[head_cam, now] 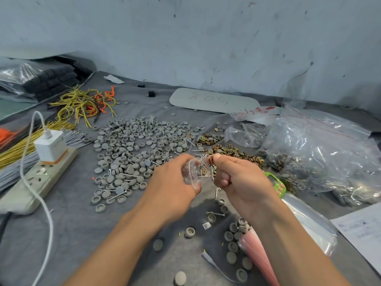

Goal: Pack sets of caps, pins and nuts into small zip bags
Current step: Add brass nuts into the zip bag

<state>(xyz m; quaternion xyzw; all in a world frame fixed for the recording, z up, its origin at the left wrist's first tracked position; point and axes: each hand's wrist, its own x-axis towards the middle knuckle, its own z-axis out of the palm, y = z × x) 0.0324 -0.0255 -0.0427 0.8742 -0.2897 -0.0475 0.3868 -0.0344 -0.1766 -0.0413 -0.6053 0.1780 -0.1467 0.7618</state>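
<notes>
**Nut held at the mouth of a small clear bag**

The right hand [243,178] pinches a square, brass-coloured nut [210,161] between thumb and forefinger, its other fingers curled in toward the palm. The left hand [171,182] grasps a small zip bag [195,172] of thin, glossy, crinkled plastic, with the fingers wrapped round it and its open end turned toward the nut. Slim metal pins and at least one nut show through the film.

Beyond the hands, round grey caps [134,145] spread in a wide heap, some showing a flat matte face and others a hollow cup. To the right of them lies a smaller pile of nuts [226,149]. Loose pins and more caps lie under the wrists on the grey cloth [82,223]. At the right edge sits a big, shiny, wrinkled plastic bag [321,153]; at the left, a white power strip [39,178] with a charger [51,148] plugged in.
</notes>
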